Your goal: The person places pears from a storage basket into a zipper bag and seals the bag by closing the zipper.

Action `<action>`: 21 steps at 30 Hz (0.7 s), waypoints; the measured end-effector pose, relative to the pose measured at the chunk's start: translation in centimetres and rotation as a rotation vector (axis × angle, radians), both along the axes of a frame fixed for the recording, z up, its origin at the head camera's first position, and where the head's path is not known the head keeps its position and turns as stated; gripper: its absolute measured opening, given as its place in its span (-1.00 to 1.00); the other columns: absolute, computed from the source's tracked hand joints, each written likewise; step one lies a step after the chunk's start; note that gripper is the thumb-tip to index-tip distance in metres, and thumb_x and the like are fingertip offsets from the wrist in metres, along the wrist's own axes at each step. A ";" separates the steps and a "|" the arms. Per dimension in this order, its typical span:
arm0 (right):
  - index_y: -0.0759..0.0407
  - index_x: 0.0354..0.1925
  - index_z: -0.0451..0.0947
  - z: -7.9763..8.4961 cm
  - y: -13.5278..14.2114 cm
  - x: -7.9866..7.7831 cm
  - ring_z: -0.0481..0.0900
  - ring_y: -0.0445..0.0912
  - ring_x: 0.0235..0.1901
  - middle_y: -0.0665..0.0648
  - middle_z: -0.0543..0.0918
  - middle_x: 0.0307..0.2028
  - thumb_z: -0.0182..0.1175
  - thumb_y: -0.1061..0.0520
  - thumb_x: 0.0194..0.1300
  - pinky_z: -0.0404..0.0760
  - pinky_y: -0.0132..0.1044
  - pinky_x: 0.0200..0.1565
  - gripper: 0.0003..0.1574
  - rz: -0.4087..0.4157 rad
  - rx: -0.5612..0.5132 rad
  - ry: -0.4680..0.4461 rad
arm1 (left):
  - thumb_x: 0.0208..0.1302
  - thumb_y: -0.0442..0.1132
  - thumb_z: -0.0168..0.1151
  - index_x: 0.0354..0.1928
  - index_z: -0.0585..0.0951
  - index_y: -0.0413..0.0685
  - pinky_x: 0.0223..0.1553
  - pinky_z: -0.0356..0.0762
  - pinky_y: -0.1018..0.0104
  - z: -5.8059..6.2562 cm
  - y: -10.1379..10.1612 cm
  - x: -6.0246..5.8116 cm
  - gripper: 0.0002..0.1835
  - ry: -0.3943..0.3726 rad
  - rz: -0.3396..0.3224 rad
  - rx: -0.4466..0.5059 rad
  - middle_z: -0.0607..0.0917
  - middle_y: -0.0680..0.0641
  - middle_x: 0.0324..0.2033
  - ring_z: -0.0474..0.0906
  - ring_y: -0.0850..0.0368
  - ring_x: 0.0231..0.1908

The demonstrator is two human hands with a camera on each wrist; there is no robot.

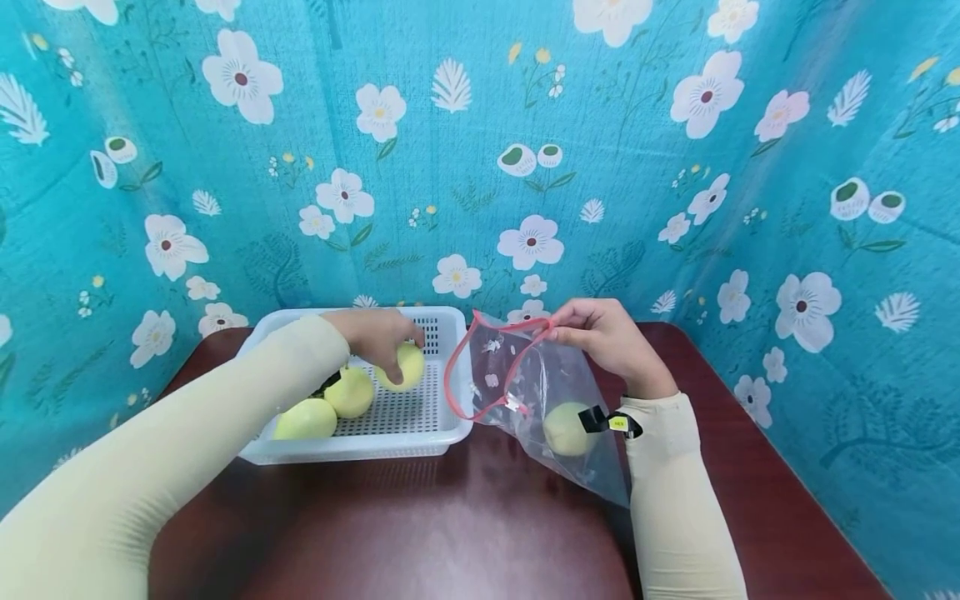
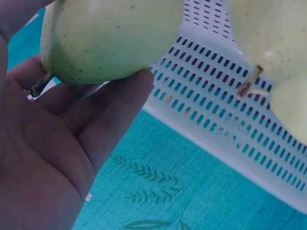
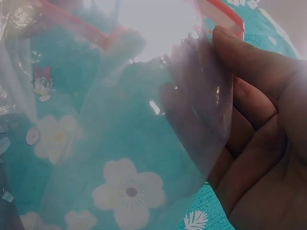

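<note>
My left hand grips a yellow-green pear at the right part of a white perforated basket. In the left wrist view, fingers and thumb surround this pear, and its dark stem points toward the palm. Two more pears lie in the basket, partly covered by the left arm. Between thumb and fingers, my right hand pinches the red-edged rim of a clear zip bag. The bag's mouth gapes toward the basket. Inside it rests a pear, seen through the plastic.
Basket and bag are on a dark red-brown table. A turquoise flowered cloth hangs behind and along the sides. Near the bag's mouth is a metal-coloured zip slider.
</note>
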State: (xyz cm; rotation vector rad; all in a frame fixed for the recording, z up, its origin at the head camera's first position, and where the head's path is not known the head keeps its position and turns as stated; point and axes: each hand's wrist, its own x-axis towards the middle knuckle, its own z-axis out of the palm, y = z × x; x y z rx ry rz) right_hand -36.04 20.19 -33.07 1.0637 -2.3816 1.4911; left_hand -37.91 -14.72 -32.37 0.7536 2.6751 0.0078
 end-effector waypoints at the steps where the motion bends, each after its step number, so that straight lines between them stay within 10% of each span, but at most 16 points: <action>1: 0.23 -0.26 0.70 0.1 0.0 0.0 0.58 -0.03 -0.34 0.11 0.74 -0.36 0.35 0.24 0.21 0.54 -0.28 -0.35 -0.90 -0.001 0.000 0.003 | 0.00 -0.10 0.54 0.23 0.54 -0.05 0.02 0.45 0.08 0.3 0.0 0.1 -0.31 0.001 -0.003 -0.001 0.58 -0.05 0.08 0.46 0.05 0.02; 21: 0.24 -0.24 0.71 0.2 -0.2 0.1 0.58 0.00 -0.29 0.09 0.73 -0.33 0.35 0.23 0.22 0.58 -0.27 -0.31 -0.88 -0.001 -0.011 -0.015 | -0.02 -0.07 0.52 0.18 0.56 0.00 -0.21 0.49 0.22 4.4 1.2 2.8 -0.34 0.069 -0.163 0.001 0.62 0.08 -0.13 0.47 0.10 -0.18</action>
